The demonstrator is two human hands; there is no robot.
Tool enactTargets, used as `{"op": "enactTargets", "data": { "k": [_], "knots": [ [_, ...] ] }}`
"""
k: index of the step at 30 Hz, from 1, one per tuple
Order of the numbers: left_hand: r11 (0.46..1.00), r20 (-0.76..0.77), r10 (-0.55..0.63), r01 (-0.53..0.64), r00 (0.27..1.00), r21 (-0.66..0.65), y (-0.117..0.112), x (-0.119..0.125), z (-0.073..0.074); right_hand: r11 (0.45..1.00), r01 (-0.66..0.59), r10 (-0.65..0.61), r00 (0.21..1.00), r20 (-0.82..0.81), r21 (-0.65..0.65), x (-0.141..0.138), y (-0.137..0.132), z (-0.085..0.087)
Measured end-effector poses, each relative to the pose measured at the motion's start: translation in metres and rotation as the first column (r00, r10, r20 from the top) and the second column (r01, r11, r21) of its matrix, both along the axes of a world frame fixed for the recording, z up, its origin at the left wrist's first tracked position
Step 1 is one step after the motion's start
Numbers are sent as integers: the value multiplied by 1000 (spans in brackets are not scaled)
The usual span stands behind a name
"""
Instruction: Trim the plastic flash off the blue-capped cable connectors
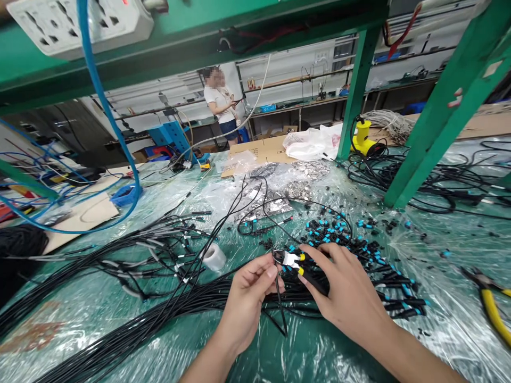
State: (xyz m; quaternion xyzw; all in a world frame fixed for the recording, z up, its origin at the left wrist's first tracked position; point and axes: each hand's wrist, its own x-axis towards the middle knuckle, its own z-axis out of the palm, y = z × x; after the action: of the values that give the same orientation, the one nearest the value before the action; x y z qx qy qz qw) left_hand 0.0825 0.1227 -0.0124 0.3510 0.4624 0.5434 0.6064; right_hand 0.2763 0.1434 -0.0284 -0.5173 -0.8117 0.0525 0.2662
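Between thumb and fingers, my left hand (250,298) pinches a thin black cable (280,306), which bends sharply below the grip. My right hand (346,282) is wrapped round a pair of cutting pliers (290,259) with black and yellow handles. The jaws of the pliers meet the cable right at my left fingertips; whether they are closed on it I cannot tell. Under both hands runs a thick bundle of black cables (175,303). Just beyond my right hand lies a heap of small black connectors with blue parts (331,229).
A second pair of pliers (493,308) lies at the right edge. Left of my hands stands a white roll (214,257). Green posts (443,111) rise from the plastic-covered table, and a blue hose (98,85) hangs at the left. Across the room a person (221,101) stands.
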Motion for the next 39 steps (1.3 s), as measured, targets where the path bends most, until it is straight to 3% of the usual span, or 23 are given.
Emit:
{"op": "enactTargets", "data": {
  "k": [8, 19, 39],
  "knots": [
    [982, -82, 162, -153, 983, 111, 1, 2, -10, 996, -13, 7, 997, -74, -90, -6, -4, 2],
    [967, -177, 181, -142, 967, 214, 1, 2, -12, 986, -90, 71, 989, -131, -143, -12, -12, -1],
    [954, -210, 215, -159, 954, 255, -1, 6, -8, 965, -108, 78, 988, -130, -238, -15, -14, 3]
  ]
}}
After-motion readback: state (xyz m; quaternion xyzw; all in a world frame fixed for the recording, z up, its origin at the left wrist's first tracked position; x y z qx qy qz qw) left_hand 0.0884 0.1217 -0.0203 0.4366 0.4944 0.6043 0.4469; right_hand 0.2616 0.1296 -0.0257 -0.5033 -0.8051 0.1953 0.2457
